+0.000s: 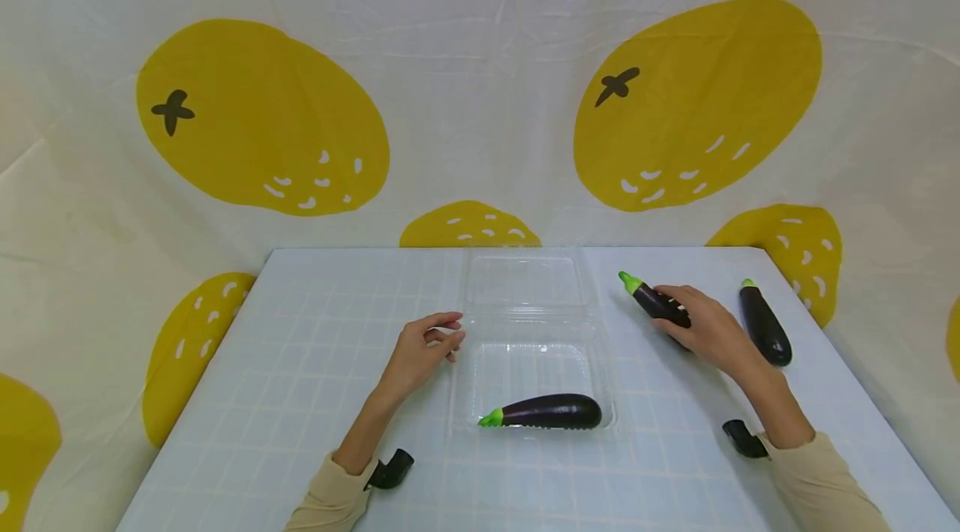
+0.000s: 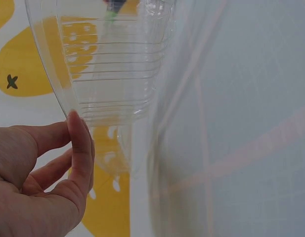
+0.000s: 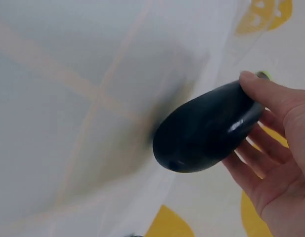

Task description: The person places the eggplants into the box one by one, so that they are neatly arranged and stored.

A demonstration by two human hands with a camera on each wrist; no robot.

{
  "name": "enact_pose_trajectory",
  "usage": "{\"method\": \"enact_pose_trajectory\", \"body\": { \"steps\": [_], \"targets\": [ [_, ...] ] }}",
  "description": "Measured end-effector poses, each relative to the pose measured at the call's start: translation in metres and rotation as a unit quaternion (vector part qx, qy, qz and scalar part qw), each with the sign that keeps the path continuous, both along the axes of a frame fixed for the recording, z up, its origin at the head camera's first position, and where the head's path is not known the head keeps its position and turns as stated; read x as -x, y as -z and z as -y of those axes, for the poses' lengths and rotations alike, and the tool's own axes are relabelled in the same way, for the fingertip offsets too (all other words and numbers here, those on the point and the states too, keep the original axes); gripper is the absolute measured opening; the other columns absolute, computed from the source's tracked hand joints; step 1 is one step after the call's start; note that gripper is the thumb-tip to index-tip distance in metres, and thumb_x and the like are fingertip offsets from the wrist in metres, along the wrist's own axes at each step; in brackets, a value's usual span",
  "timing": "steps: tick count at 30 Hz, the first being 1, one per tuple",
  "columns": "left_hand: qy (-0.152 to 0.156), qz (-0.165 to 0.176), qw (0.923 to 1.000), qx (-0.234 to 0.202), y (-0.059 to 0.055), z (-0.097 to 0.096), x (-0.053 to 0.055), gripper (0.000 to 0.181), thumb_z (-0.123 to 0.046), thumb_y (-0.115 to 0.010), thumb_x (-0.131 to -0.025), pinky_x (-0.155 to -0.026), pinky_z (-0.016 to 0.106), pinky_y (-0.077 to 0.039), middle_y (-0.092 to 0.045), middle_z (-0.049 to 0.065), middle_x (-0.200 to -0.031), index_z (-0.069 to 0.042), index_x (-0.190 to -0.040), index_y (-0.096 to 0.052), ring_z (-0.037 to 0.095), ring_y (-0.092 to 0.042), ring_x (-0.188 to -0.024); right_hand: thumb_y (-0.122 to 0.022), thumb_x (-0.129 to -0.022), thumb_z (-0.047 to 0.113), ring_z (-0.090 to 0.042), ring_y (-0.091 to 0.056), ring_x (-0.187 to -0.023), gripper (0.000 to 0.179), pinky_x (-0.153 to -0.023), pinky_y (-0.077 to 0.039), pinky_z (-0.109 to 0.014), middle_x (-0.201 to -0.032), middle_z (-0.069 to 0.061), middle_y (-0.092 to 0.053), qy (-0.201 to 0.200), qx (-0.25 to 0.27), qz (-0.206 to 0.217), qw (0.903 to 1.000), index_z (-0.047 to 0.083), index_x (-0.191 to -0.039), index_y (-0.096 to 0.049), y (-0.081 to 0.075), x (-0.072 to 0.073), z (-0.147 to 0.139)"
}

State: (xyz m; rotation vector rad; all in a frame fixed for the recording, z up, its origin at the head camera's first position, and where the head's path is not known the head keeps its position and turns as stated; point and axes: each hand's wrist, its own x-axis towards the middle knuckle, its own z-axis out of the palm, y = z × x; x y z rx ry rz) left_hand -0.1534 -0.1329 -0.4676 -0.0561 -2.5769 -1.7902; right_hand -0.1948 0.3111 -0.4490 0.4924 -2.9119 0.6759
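My right hand (image 1: 708, 328) grips an eggplant (image 1: 651, 299) with a bright green stem end, over the right part of the table. In the right wrist view, the thumb lies along one side of the dark, glossy eggplant (image 3: 206, 131), with fingers on the other. My left hand (image 1: 423, 348) is at the left rim of a clear plastic container (image 1: 459, 399), whose hinged lid stands open at the back. From the left wrist, its thumb and fingertips pinch the container's edge (image 2: 63, 106). Another eggplant (image 1: 551, 412) lies crosswise inside the container, along its front side.
A third eggplant (image 1: 765, 323) lies on the table close to the right edge, beside my right wrist. A pale checked cloth covers the table (image 1: 322, 307). Behind it hangs a white curtain (image 1: 480, 140) printed with large yellow fruit.
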Motion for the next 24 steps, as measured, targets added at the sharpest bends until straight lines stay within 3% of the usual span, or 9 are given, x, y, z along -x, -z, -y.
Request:
{"method": "enact_pose_trajectory", "body": {
  "steps": [11, 24],
  "targets": [
    [0.036, 0.002, 0.999, -0.025, -0.004, 0.006, -0.002, 0.037, -0.009, -0.074, -0.095, -0.068, 0.027, -0.058, -0.071, 0.009, -0.11, 0.001, -0.13, -0.068, 0.025, -0.068, -0.067, -0.085, -0.087, 0.015, -0.039, -0.064, -0.101, 0.057, -0.085, -0.055, -0.059, -0.122, -0.026, -0.065, -0.005, 0.012, -0.028, 0.9995, -0.003, -0.135, -0.06, -0.008, -0.011, 0.005],
    [0.045, -0.001, 0.9986, -0.029, -0.005, 0.008, -0.002, 0.037, -0.01, -0.073, -0.096, -0.068, 0.025, -0.058, -0.07, 0.012, -0.111, 0.002, -0.131, -0.067, 0.022, -0.068, -0.068, -0.087, -0.083, 0.013, -0.035, -0.066, -0.099, 0.059, -0.082, -0.058, -0.056, -0.122, -0.023, -0.067, -0.02, 0.024, -0.055, 0.998, -0.002, -0.134, -0.06, -0.019, -0.018, 0.013]
  ]
}}
